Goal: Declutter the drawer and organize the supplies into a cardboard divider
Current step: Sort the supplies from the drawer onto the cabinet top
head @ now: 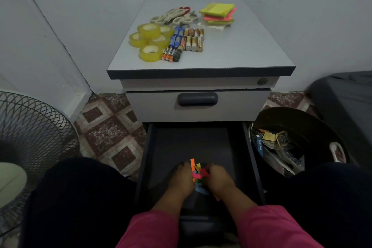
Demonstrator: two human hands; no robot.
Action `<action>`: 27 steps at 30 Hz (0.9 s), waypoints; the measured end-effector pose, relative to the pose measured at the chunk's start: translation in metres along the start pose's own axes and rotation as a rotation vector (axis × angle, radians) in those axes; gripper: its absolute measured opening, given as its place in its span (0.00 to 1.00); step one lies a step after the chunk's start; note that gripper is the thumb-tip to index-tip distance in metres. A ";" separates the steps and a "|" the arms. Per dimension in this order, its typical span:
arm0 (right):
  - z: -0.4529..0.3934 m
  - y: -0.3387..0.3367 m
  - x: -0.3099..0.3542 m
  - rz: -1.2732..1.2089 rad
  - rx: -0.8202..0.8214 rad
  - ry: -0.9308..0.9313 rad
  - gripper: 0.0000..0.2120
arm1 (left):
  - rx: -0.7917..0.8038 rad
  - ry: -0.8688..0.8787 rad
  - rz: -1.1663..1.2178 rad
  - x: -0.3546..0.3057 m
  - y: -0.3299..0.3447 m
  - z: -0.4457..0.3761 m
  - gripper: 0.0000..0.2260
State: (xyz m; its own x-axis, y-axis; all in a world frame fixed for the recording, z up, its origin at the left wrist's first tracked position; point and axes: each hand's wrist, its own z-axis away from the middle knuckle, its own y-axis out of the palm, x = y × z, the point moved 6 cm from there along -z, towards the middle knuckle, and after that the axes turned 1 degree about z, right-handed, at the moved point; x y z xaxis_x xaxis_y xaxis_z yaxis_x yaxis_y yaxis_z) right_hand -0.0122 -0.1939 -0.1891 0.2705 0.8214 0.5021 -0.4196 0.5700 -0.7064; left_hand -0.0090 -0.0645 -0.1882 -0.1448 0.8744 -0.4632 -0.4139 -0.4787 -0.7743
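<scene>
Colored paper strips point(198, 174) lie gathered low in the open drawer point(249, 159), clutched between the left hand point(183, 177) and right hand point(217, 179), fingers curled. Tape rolls point(150, 43), batteries point(184, 43), scissors point(173, 16) and sticky notes point(218, 13) rest on the tabletop point(251, 50).

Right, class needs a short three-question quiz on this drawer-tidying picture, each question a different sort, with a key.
1. True or false: the yellow-tinted clear tape rolls lie inside the open dark drawer.
2. What do both hands, left and right, gather? A scissors, B small bright paper strips, C batteries.
3. Fill in: the stack of neon sticky notes sits on the grey cabinet ____.

Key: 1 false; 2 B; 3 top.
</scene>
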 end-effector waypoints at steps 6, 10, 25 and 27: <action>0.009 -0.012 -0.001 0.010 -0.001 0.089 0.07 | 0.013 -0.026 -0.064 0.000 -0.001 -0.001 0.19; 0.010 -0.020 -0.002 0.024 -0.022 0.106 0.05 | 0.015 -0.044 -0.027 0.000 -0.005 0.000 0.13; 0.034 -0.054 0.016 -0.158 -0.124 0.072 0.12 | -0.084 -0.080 0.418 -0.006 -0.043 0.017 0.13; 0.037 -0.062 0.021 -0.218 -0.168 0.055 0.12 | -0.116 -0.034 0.507 -0.014 -0.054 0.019 0.14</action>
State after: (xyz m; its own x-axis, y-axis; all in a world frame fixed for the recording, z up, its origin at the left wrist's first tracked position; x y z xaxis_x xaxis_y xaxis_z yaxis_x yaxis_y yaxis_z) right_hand -0.0123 -0.2122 -0.1167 0.3872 0.6766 0.6264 -0.1978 0.7245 -0.6603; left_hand -0.0018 -0.0500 -0.1319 -0.3309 0.5313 -0.7799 -0.1819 -0.8469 -0.4997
